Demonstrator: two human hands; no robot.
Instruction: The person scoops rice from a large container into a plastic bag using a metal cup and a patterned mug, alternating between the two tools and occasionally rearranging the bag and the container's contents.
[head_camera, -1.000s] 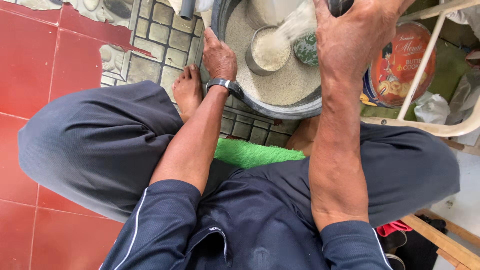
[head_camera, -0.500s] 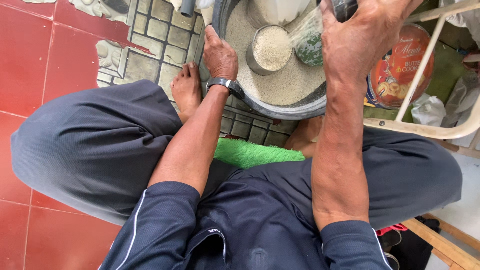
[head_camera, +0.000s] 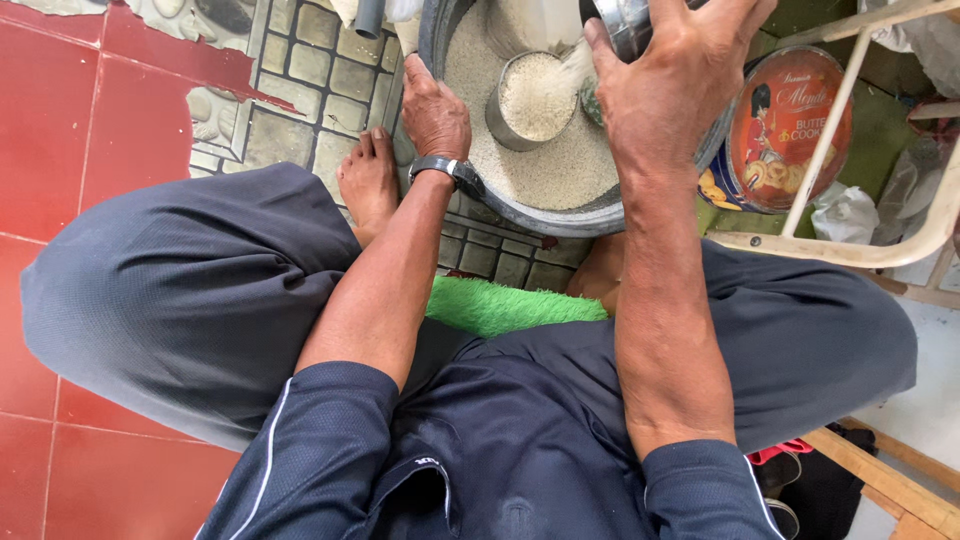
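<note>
Two hands at work: left hand (head_camera: 435, 110) curled on basin rim (head_camera: 432, 40), right hand (head_camera: 665, 85) seemingly gripping metal container (head_camera: 625, 22).

- The right hand (head_camera: 672, 95) has gone up and to the right across the basin (head_camera: 560, 200); a second ago it lay over the basin's right half, now it sits at the top edge of the view, fingers spread around a shiny metal vessel (head_camera: 625, 25)
- The small tin (head_camera: 535, 98) standing in the rice (head_camera: 530, 170) has filled; earlier it showed a low, scooped heap, now white grains lie close to its rim
- The dark green patch beside the tin, plain earlier, is now mostly covered by the right hand
- A pale stream of grains (head_camera: 578, 62) runs from the vessel towards the tin; a second ago it fell from higher and further left
</note>
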